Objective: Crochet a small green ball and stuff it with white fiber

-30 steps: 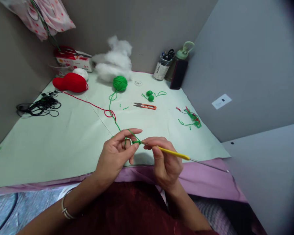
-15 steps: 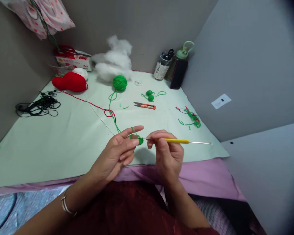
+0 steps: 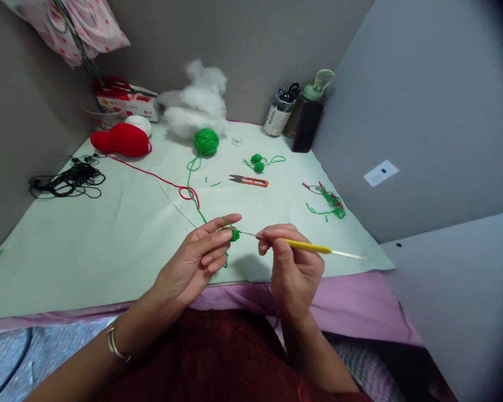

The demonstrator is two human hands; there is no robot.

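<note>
My left hand [image 3: 197, 259] pinches a small green crochet piece [image 3: 235, 235] between thumb and fingers, and green yarn passes over its raised index finger. My right hand [image 3: 295, 268] is closed on the yellow handle of a crochet hook [image 3: 308, 245]. The hook's thin metal shaft points left, and its tip meets the green piece. From the left hand, the working yarn runs back to a green yarn ball [image 3: 206, 142]. Orange thread snips [image 3: 248, 180] lie beyond the hands, with two small green balls [image 3: 257, 162] behind them.
Red yarn [image 3: 121, 140], a black cord tangle [image 3: 73, 178] and a box [image 3: 129, 105] are at the left. White stuffing [image 3: 197, 103] sits at the back. A pen cup [image 3: 277, 116], bottle [image 3: 314, 89] and phone [image 3: 307, 126] stand back right; yarn scraps [image 3: 333, 204] lie right.
My right hand has shifted right and slightly down with the hook, whose handle tilts more. The green piece and my left fingertips have moved slightly left and up, and a yarn tail now shows below them.
</note>
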